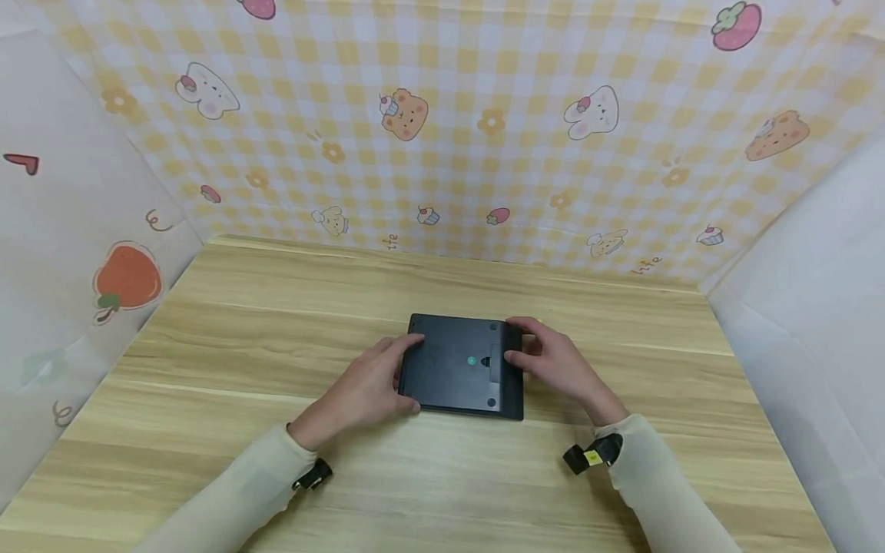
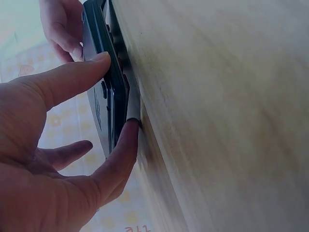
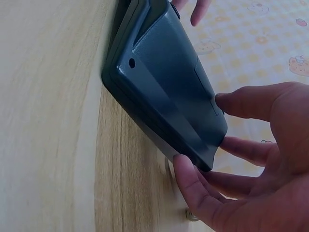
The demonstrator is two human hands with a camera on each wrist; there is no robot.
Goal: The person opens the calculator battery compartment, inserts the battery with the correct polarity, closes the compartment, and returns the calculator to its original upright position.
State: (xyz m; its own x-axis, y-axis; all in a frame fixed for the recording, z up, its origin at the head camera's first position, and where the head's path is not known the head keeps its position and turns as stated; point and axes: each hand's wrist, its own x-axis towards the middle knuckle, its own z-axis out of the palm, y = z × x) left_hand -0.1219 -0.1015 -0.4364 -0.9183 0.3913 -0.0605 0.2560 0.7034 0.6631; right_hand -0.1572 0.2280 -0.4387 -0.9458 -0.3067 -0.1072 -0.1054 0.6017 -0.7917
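A black calculator [image 1: 449, 365] lies back side up at the table's middle, its battery cover [image 1: 494, 363] and a small green sticker [image 1: 472, 360] showing. Raised keys face the tabletop in the left wrist view. My left hand [image 1: 369, 384] holds the calculator's left end, thumb at the near edge and a fingertip [image 2: 129, 133] tucked beneath. At the other end my right hand [image 1: 556, 361] grips the thicker side, its thumb [image 3: 241, 100] on the back by the battery cover and fingers about the edge. Whether the calculator touches the wood all along is unclear.
A small round metallic thing [image 3: 191, 215] lies on the table beside the right hand's fingers, partly hidden. The wooden table [image 1: 242, 307] ends at a checked cloth [image 1: 456, 77] behind, with pale cloth walls [image 1: 823, 292] at both sides.
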